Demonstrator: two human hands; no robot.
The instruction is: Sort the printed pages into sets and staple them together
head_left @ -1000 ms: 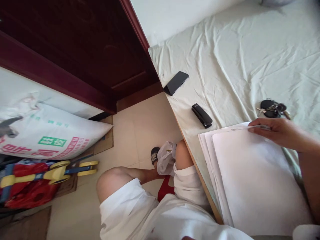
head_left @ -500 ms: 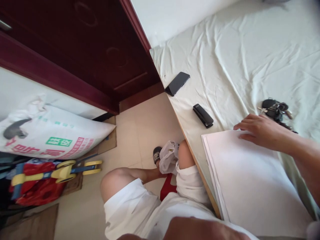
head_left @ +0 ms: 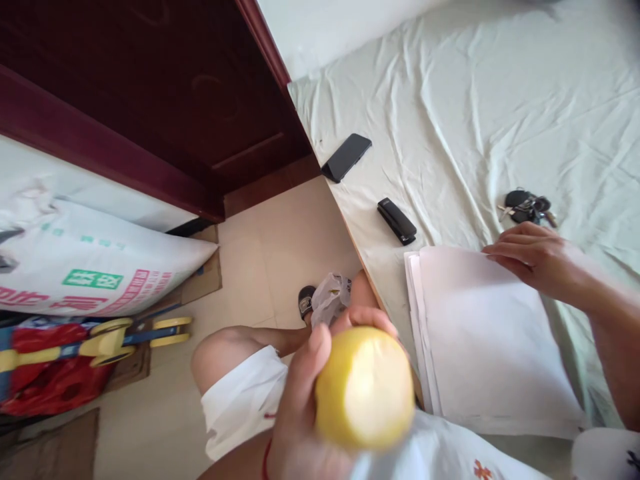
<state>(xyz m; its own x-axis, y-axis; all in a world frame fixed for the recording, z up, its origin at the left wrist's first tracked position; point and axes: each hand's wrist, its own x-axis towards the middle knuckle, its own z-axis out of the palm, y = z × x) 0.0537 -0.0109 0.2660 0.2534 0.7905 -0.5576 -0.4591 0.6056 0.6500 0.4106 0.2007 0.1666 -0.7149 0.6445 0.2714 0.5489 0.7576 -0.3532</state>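
Up from the bottom of the view since half a second ago, the left hand (head_left: 303,410) is curling thumb and fingers around a yellow fruit (head_left: 370,393) with a pale bare patch, holding it left of the paper (head_left: 490,340). Over the paper's far edge, the right hand (head_left: 543,257) is resting, fingers close together, though whether they are pinching a sheet I cannot tell. Keys (head_left: 529,208) are lying just beyond the paper, a stapler (head_left: 397,221) past its far left corner.

Near, head-worn view, forward and down over hands (head_left: 547,260) and table (head_left: 465,133)
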